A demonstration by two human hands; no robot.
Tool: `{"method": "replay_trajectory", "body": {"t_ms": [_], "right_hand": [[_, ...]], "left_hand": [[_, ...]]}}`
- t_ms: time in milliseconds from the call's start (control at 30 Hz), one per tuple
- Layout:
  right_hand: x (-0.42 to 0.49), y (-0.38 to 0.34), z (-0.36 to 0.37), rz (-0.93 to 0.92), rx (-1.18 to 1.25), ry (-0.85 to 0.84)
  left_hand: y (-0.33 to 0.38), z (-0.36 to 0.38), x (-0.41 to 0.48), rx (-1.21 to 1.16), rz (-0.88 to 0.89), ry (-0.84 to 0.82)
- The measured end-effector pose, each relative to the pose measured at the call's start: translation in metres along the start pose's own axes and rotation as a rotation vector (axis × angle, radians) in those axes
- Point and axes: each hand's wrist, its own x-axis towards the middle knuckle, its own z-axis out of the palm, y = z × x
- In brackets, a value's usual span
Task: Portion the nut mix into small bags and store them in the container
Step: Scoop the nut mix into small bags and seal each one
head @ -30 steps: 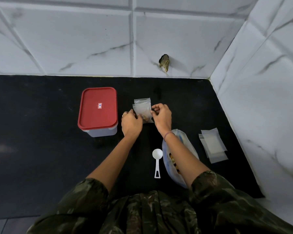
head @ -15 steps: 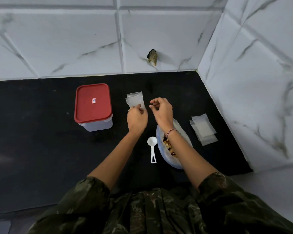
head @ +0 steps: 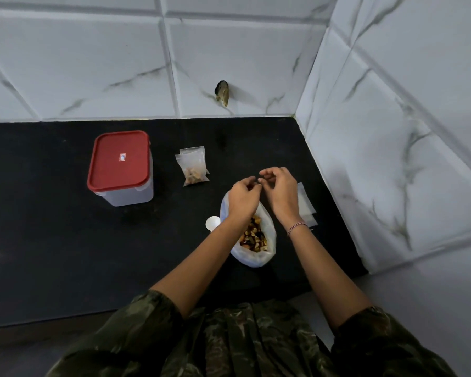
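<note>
My left hand (head: 244, 198) and right hand (head: 280, 190) hover side by side over the far end of the open nut bag (head: 256, 258). Their fingers are loosely curled and the tips almost meet, with nothing in either. The small bags (head: 193, 167), nuts showing in the top one, lie on the black desk (head: 52, 240) just right of the container (head: 120, 172), whose red lid is on. The spoon (head: 212, 222) peeks out beside my left wrist. Empty bags (head: 306, 206) lie partly behind my right hand.
</note>
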Motion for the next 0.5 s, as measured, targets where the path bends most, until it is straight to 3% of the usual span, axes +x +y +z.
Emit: {"method": "replay_trajectory", "body": {"t_ms": [333, 500], "right_hand": [[0.0, 0.073, -0.042, 0.139, -0.226, 0.015], [0.0, 0.1, -0.046, 0.196, -0.304, -0.042]], "left_hand": [[-0.003, 0.066, -0.009, -0.181, -0.21, -0.225], [-0.049, 0.11, 0.03, -0.217, -0.325, -0.236]]}}
